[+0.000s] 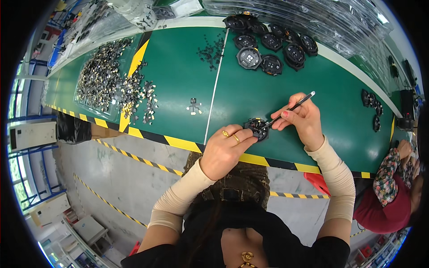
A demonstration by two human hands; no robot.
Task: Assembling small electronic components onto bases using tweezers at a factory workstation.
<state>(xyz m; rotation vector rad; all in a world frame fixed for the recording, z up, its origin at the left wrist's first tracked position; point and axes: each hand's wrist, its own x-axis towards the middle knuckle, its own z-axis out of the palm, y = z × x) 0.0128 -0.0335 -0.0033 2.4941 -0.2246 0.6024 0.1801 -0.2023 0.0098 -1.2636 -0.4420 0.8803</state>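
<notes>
Gripping is done by both hands in the head view: the left hand [225, 149] has its fingers closed on the left side of a round black housing [256, 130], while the right hand [305, 119] pinches a slim black pen-like tool [292, 108] between thumb and fingers. The tool slants down to the left, its tip at the housing's right side; whether it touches the inner parts is too small to tell.

The housing is at the near side of the green tabletop [178, 80], just beyond the yellow-and-black edge tape [183, 144]. Both forearms come over that edge. Beyond the housing, a broad stretch of tabletop gives room toward the far cluster of black housings [271, 42], and more lies to the right, up to a small group of black parts [372, 105].

Left of the housing, across a white line [216, 82], sit a few black-and-white pieces [194, 106]. Small dark bits [212, 52] are scattered farther off, and a large heap of small components [103, 73] crowds the left end. A co-worker's floral sleeve [387, 178] is at the right edge.
</notes>
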